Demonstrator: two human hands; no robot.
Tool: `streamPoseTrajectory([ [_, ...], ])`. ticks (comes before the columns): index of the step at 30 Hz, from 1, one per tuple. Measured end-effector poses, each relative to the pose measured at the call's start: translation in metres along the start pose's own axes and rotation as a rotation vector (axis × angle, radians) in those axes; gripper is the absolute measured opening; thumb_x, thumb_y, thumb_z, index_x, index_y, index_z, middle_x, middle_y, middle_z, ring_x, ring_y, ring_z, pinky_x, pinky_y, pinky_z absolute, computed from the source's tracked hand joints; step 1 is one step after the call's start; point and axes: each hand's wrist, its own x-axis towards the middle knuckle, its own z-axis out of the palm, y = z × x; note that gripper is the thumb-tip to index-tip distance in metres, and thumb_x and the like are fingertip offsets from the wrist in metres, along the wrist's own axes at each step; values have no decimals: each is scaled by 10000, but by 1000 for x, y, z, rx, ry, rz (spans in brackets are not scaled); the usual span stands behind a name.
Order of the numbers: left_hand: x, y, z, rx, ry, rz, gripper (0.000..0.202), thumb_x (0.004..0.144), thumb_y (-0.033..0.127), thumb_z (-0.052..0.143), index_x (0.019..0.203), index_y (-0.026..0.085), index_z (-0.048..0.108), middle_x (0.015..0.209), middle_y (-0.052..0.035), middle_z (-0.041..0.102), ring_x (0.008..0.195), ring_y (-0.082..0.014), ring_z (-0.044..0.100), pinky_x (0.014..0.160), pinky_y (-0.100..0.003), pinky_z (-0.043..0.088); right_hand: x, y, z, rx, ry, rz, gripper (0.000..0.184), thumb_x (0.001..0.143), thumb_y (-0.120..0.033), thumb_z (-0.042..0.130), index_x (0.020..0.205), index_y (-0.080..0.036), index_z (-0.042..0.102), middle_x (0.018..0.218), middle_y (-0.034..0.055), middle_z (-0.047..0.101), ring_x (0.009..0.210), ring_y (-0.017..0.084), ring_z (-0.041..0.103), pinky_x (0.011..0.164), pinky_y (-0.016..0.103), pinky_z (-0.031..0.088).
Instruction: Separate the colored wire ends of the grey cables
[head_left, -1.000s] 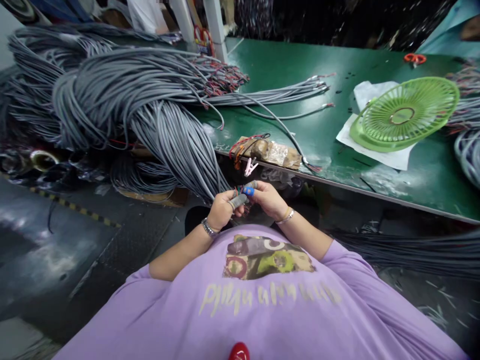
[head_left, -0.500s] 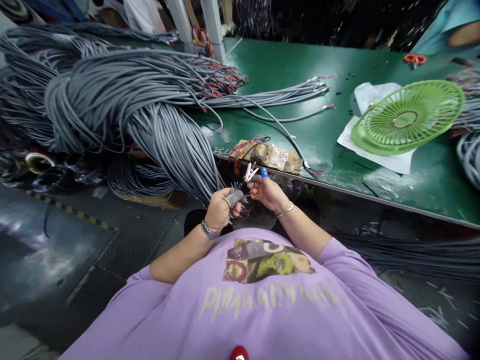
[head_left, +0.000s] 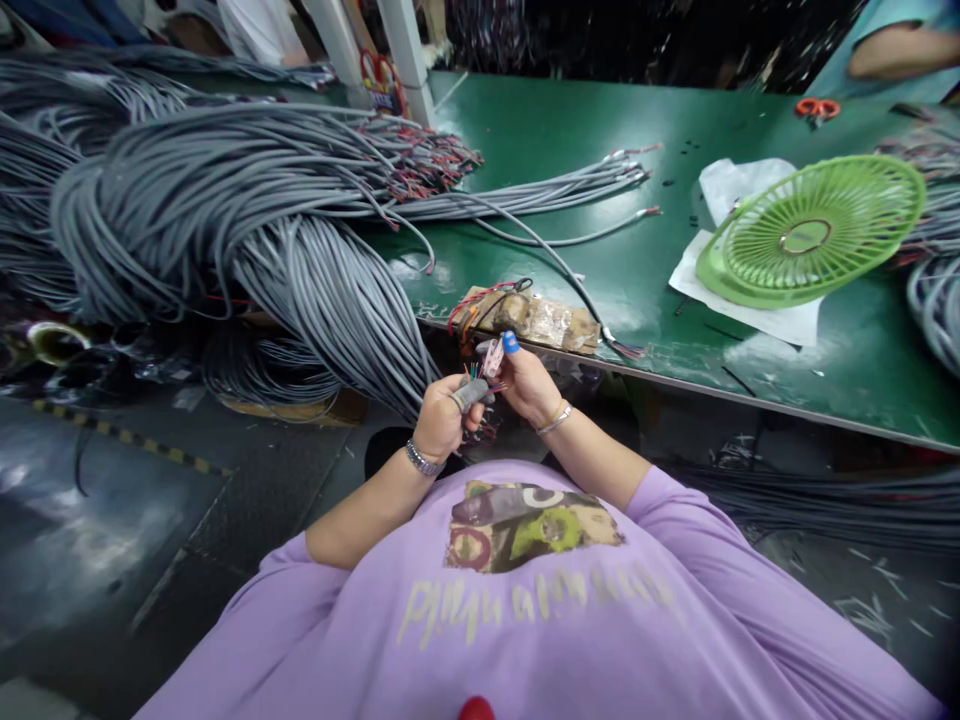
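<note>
My left hand [head_left: 441, 418] is closed around the end of a grey cable, its thumb wrapped in grey tape; thin coloured wires [head_left: 474, 372] fan out above the fist. My right hand [head_left: 527, 381], one fingertip capped in blue, is pinched on those wire ends right beside the left. Both hands hover just below the front edge of the green table [head_left: 585, 130], in front of my purple shirt. A pink clip hangs from the table edge just above the hands.
A huge pile of grey cables [head_left: 225, 200] spills off the table's left end. A taped brown block [head_left: 532, 315] sits at the edge. A green fan grille [head_left: 814, 228] lies on white paper at right. Orange scissors [head_left: 817, 106] and another person's arm [head_left: 892, 52] are far right.
My right hand rose from the left hand toward the table edge, then came back to the wire ends. The view shifted slightly right.
</note>
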Motion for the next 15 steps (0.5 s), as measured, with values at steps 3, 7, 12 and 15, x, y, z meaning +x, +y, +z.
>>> streamPoseTrajectory([
  [3, 0, -1, -1, 18, -4, -2, 320, 702, 412, 709, 570, 164, 556, 394, 40, 511, 307, -52, 385, 331, -189, 250, 0, 1, 2, 8, 36, -35, 484, 716, -623, 722, 710, -143, 664, 555, -30, 510, 510, 67, 411, 485, 204, 347],
  [7, -1, -2, 0, 40, -11, -11, 338, 700, 428, 705, 558, 170, 540, 391, 43, 505, 306, -53, 376, 331, -193, 249, -1, 0, 2, -2, 44, -43, 484, 714, -623, 722, 683, -146, 644, 562, -26, 516, 516, 68, 410, 493, 208, 347],
  [12, -2, -3, 0, 65, -10, -11, 325, 700, 430, 710, 581, 165, 564, 400, 44, 510, 311, -52, 379, 332, -190, 251, -2, -1, 1, -24, 28, -27, 492, 733, -633, 699, 669, -152, 619, 557, -33, 485, 518, 68, 394, 495, 212, 337],
  [15, -2, -4, 0, 60, 5, 4, 311, 715, 420, 697, 587, 165, 573, 402, 44, 510, 310, -52, 375, 332, -191, 243, -2, -1, 2, -17, 28, -36, 503, 723, -645, 702, 670, -152, 615, 558, -32, 485, 513, 67, 391, 487, 212, 330],
])
